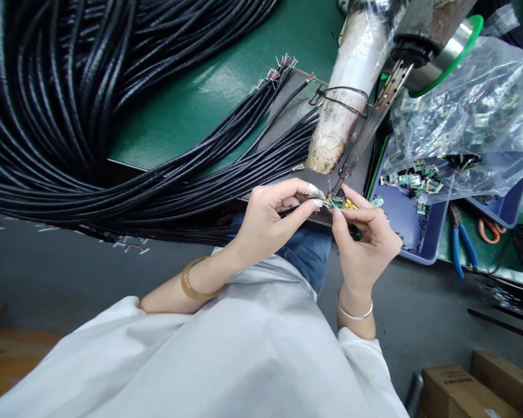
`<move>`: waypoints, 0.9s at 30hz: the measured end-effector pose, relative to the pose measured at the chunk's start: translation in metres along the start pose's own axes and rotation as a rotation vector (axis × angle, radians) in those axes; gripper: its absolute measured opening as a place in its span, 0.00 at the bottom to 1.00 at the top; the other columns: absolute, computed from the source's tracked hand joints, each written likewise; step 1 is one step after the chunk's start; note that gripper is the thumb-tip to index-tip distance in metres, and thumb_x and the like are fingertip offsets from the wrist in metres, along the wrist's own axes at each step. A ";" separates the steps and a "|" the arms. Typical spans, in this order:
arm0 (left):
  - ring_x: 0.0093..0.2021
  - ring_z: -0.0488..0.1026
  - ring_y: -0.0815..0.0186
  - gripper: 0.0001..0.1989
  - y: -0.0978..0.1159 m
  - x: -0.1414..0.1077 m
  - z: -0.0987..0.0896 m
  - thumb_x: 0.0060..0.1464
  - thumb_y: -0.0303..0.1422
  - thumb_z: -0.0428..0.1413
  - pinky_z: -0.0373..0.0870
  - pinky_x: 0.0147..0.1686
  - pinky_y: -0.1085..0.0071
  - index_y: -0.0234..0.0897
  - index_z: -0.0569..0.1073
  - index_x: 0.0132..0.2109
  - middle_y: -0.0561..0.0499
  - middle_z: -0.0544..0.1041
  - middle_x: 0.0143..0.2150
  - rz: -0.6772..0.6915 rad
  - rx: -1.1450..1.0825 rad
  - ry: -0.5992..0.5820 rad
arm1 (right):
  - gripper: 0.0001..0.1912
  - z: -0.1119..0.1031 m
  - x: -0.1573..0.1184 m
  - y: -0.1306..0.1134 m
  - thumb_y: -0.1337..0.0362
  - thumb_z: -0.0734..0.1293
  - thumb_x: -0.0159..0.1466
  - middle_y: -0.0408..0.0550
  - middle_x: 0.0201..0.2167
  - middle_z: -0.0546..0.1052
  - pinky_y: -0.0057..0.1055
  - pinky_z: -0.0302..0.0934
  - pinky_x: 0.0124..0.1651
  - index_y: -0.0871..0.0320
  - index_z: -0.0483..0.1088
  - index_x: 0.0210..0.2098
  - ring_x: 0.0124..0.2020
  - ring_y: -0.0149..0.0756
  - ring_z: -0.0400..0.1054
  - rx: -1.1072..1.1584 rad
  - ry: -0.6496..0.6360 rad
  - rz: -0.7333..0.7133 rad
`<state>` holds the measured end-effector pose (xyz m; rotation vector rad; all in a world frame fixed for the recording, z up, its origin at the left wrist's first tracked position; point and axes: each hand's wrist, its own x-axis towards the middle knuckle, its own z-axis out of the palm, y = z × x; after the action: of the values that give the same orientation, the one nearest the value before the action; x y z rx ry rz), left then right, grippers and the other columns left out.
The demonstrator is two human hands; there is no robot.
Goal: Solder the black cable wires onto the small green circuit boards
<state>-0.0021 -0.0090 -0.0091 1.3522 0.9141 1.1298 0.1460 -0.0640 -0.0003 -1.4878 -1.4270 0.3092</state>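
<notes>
My left hand point(272, 217) pinches the thin wires at a cable end between thumb and index finger; white wrapping covers both fingertips. My right hand point(364, 232) grips a small green circuit board point(336, 202) with a yellow part at its right end. The wire ends meet the board's left edge. Just above the board is the tip of a soldering iron point(368, 128), fixed pointing downward. A white, stained tube point(342, 116) with wire tied round it opens beside the iron. Many black cables point(192, 168) with stripped ends run in from the left.
A blue tray point(436, 235) at the right holds several small boards point(418, 180), partly under a clear plastic bag point(475, 110). Blue-handled pliers point(462, 244) and orange-handled scissors point(490, 229) lie beside it. A solder spool point(448, 58) stands behind the iron. Cardboard boxes point(466, 389) sit at the lower right.
</notes>
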 end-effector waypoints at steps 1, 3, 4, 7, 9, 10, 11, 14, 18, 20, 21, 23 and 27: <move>0.23 0.70 0.77 0.05 0.000 0.000 0.000 0.56 0.30 0.62 0.69 0.23 0.82 0.32 0.78 0.40 0.52 0.80 0.32 0.008 0.001 0.006 | 0.05 0.000 0.001 0.000 0.70 0.71 0.63 0.48 0.50 0.82 0.34 0.79 0.41 0.54 0.73 0.36 0.47 0.41 0.80 -0.006 -0.001 -0.004; 0.25 0.72 0.76 0.05 0.000 0.001 0.001 0.56 0.30 0.62 0.69 0.24 0.81 0.33 0.79 0.40 0.50 0.81 0.34 0.018 0.015 0.018 | 0.06 0.000 0.003 -0.001 0.71 0.71 0.62 0.47 0.50 0.82 0.34 0.79 0.41 0.54 0.74 0.36 0.46 0.41 0.81 -0.019 0.004 -0.014; 0.26 0.72 0.75 0.04 0.001 0.001 0.001 0.56 0.30 0.62 0.70 0.24 0.81 0.33 0.79 0.39 0.50 0.81 0.35 0.023 0.024 0.023 | 0.06 0.000 0.003 -0.002 0.71 0.71 0.62 0.47 0.50 0.82 0.35 0.79 0.42 0.54 0.74 0.36 0.46 0.41 0.81 -0.029 0.008 -0.024; 0.27 0.73 0.75 0.04 0.003 0.001 0.000 0.56 0.29 0.63 0.71 0.25 0.80 0.34 0.79 0.39 0.50 0.82 0.36 0.048 0.032 0.028 | 0.08 -0.001 0.005 -0.005 0.74 0.71 0.61 0.45 0.48 0.83 0.35 0.78 0.43 0.54 0.74 0.36 0.47 0.41 0.80 -0.051 0.018 -0.079; 0.26 0.72 0.75 0.03 0.004 0.001 0.000 0.56 0.28 0.63 0.71 0.26 0.80 0.34 0.79 0.39 0.51 0.81 0.35 0.055 0.023 0.019 | 0.10 -0.001 0.005 -0.006 0.75 0.71 0.61 0.45 0.48 0.83 0.35 0.78 0.43 0.54 0.74 0.36 0.48 0.41 0.80 -0.074 0.025 -0.125; 0.26 0.72 0.75 0.03 0.005 0.001 -0.001 0.56 0.28 0.63 0.71 0.26 0.80 0.34 0.79 0.39 0.51 0.81 0.35 0.051 0.020 0.015 | 0.10 -0.002 0.005 -0.007 0.76 0.71 0.60 0.45 0.48 0.83 0.34 0.78 0.43 0.54 0.73 0.36 0.48 0.41 0.80 -0.089 0.026 -0.147; 0.25 0.72 0.75 0.03 0.005 0.001 -0.001 0.56 0.28 0.63 0.70 0.26 0.80 0.34 0.79 0.39 0.51 0.81 0.35 0.040 0.018 0.013 | 0.11 -0.002 0.004 -0.007 0.76 0.71 0.60 0.46 0.48 0.83 0.34 0.78 0.42 0.54 0.73 0.36 0.47 0.41 0.80 -0.109 0.024 -0.166; 0.24 0.70 0.76 0.04 0.005 0.001 -0.003 0.56 0.29 0.63 0.69 0.24 0.79 0.33 0.78 0.39 0.52 0.79 0.32 -0.009 0.021 0.005 | 0.11 -0.003 0.002 -0.007 0.76 0.71 0.59 0.47 0.48 0.83 0.32 0.77 0.42 0.55 0.71 0.36 0.47 0.41 0.80 -0.179 0.000 -0.220; 0.25 0.71 0.75 0.04 0.004 0.000 -0.004 0.56 0.29 0.63 0.69 0.25 0.79 0.33 0.78 0.39 0.52 0.78 0.31 -0.055 0.026 -0.020 | 0.10 -0.004 0.000 -0.006 0.75 0.71 0.61 0.48 0.48 0.83 0.30 0.76 0.41 0.55 0.70 0.37 0.45 0.39 0.81 -0.251 -0.016 -0.265; 0.28 0.74 0.72 0.06 0.004 0.000 -0.004 0.55 0.29 0.63 0.72 0.29 0.78 0.33 0.77 0.41 0.51 0.79 0.32 -0.082 0.015 -0.034 | 0.09 -0.004 -0.001 -0.006 0.74 0.71 0.61 0.48 0.48 0.83 0.29 0.76 0.40 0.55 0.70 0.37 0.43 0.38 0.81 -0.264 -0.005 -0.251; 0.29 0.75 0.72 0.07 0.005 0.000 -0.003 0.55 0.29 0.63 0.72 0.30 0.78 0.33 0.77 0.42 0.51 0.79 0.32 -0.098 0.007 -0.046 | 0.09 -0.004 -0.001 -0.005 0.73 0.71 0.62 0.47 0.47 0.83 0.29 0.76 0.39 0.54 0.71 0.38 0.42 0.37 0.81 -0.264 0.008 -0.239; 0.27 0.73 0.73 0.06 0.007 0.001 -0.003 0.54 0.28 0.62 0.71 0.28 0.79 0.32 0.77 0.40 0.52 0.78 0.29 -0.137 -0.018 -0.072 | 0.10 -0.003 -0.003 -0.004 0.73 0.71 0.62 0.45 0.45 0.84 0.31 0.76 0.40 0.53 0.72 0.39 0.42 0.37 0.81 -0.257 0.045 -0.227; 0.18 0.64 0.77 0.06 0.014 0.003 -0.007 0.57 0.31 0.61 0.61 0.16 0.82 0.33 0.73 0.35 0.55 0.73 0.22 -0.222 -0.138 -0.111 | 0.08 0.000 -0.008 -0.001 0.72 0.72 0.61 0.45 0.42 0.83 0.35 0.77 0.45 0.52 0.73 0.37 0.43 0.37 0.80 -0.179 0.039 -0.192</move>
<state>-0.0089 -0.0057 0.0045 1.1585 0.8658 0.9217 0.1437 -0.0708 -0.0032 -1.4762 -1.5859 0.0344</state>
